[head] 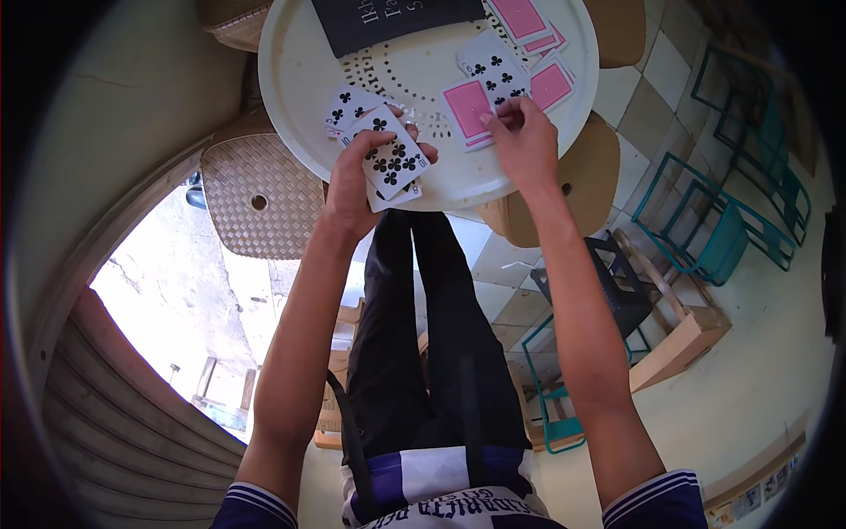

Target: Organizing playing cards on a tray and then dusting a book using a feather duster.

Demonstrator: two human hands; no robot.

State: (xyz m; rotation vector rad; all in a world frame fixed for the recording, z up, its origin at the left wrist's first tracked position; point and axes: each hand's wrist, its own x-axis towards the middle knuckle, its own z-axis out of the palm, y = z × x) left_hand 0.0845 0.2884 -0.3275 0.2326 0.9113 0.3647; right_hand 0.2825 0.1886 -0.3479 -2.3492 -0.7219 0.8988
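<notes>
My left hand (353, 175) grips several face-up playing cards, with the ten of clubs (396, 155) on top and the thumb across it. An eight shows partly below it. Just beyond those fingers, more face-up cards (347, 109) lie on the round cream plastic table (297, 59). My right hand (529, 142) pinches the edge of a pink-backed card (468, 109) between thumb and fingers, low over the table. Another pink-backed edge shows beneath that card. Behind the right fingers are face-up club cards (492, 63), partly covered. Face-down pink-backed cards (552, 87) lie to their right.
More pink-backed cards (522, 18) lie near a black item bearing writing (396, 23) at the table's far side. Brown stools (258, 175) stand around the table. Teal-framed chairs (724, 241) and a dark plastic stool (621, 291) are on the right.
</notes>
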